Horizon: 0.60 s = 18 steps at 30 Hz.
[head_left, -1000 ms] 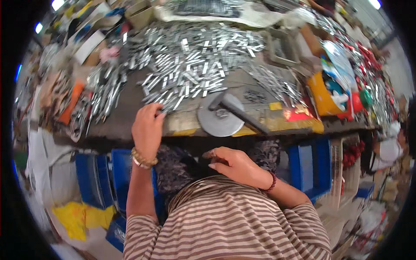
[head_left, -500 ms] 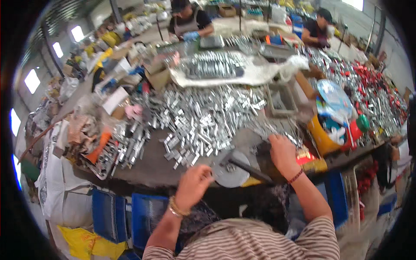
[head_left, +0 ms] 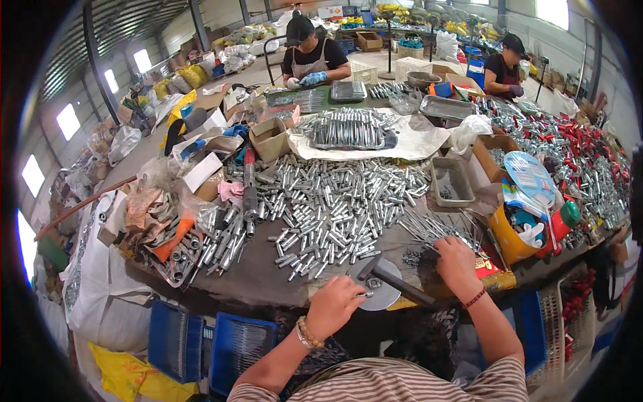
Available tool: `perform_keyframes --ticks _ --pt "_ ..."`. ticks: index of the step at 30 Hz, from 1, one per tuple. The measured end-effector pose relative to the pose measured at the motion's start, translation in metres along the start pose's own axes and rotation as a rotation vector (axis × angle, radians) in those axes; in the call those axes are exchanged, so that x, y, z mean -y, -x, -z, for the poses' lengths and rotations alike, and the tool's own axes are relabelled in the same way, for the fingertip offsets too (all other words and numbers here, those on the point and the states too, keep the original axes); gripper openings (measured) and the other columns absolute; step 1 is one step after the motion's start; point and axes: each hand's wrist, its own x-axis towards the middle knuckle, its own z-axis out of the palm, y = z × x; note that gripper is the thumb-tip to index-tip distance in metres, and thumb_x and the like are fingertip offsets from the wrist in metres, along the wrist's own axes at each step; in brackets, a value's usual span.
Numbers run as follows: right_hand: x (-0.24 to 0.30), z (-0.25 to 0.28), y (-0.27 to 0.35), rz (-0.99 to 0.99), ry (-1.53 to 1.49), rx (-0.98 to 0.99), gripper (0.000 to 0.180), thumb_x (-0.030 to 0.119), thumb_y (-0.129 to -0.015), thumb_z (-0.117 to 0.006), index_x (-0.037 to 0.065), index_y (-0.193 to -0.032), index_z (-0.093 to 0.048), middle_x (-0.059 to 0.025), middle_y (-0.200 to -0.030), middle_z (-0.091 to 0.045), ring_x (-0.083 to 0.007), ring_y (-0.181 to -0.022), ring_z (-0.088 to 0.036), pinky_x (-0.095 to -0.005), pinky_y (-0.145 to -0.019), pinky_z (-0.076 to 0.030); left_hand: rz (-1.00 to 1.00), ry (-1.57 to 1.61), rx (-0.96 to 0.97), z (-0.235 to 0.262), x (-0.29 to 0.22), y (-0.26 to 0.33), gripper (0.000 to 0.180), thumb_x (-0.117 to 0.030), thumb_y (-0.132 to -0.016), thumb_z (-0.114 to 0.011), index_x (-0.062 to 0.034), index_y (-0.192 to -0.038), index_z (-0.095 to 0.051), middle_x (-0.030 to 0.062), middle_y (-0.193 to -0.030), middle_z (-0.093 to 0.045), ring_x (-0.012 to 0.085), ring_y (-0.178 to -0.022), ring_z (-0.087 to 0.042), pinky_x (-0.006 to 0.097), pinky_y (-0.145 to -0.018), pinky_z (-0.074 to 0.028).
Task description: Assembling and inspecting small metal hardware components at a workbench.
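My left hand (head_left: 333, 307) is closed at the near table edge, pinching a short silvery metal tube (head_left: 366, 295) over the rim of a round grey plate (head_left: 382, 299). A hammer (head_left: 395, 279) lies across that plate, its dark handle slanting toward my right. My right hand (head_left: 459, 266) is at the near side of a heap of thin metal rods (head_left: 435, 226), beside a scatter of small dark pins (head_left: 411, 256). Its fingers are curled down, and their tips are partly hidden, so what they grip cannot be made out. Many short metal tubes (head_left: 335, 208) lie piled beyond the plate.
A yellow container (head_left: 510, 236) and a grey tray (head_left: 451, 182) stand to the right. At left are metal parts and an orange piece (head_left: 173, 236). Blue bins (head_left: 241, 345) sit below the table edge. Two people (head_left: 313, 57) work across the table.
The view has tilted up and steadied, so the table sits lower in it. My left hand now shows a metal tube over the plate; my right hand stays by the rods.
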Motion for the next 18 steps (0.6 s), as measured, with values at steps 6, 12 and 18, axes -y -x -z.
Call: perform_keyframes --ticks 6,12,18 --pt "0.051 0.041 0.025 0.101 -0.443 -0.042 0.022 0.002 -0.084 -0.07 0.009 -0.104 -0.071 -0.0128 -0.098 -0.064 -0.0353 -0.097 -0.066 -0.0462 -0.081 -0.056 0.036 0.035 -0.026 -0.003 -0.001 0.006 0.015 -0.02 -0.09 -0.076 -0.0085 -0.1 -0.074 0.0092 -0.098 -0.067 0.033 -0.099 -0.064 0.043 -0.086 -0.053" --pt "0.094 0.03 0.051 0.209 -0.479 0.022 0.017 0.001 -0.08 -0.071 0.007 -0.095 -0.066 -0.0129 -0.092 -0.06 -0.0361 -0.089 -0.063 -0.0466 -0.075 -0.053 -0.042 -0.05 -0.05 -0.003 0.011 0.011 0.015 -0.018 -0.088 -0.075 -0.0084 -0.1 -0.072 0.0101 -0.099 -0.064 0.0335 -0.101 -0.062 0.044 -0.085 -0.052" --pt "0.098 0.02 0.048 0.228 -0.44 -0.026 0.02 0.0 -0.076 -0.073 0.007 -0.093 -0.066 -0.0107 -0.092 -0.059 -0.0333 -0.089 -0.063 -0.0451 -0.077 -0.052 0.126 0.11 -0.033 -0.002 0.007 0.002 0.015 -0.008 -0.084 -0.081 -0.0045 -0.098 -0.076 0.0076 -0.095 -0.067 0.0275 -0.092 -0.064 0.038 -0.081 -0.051"
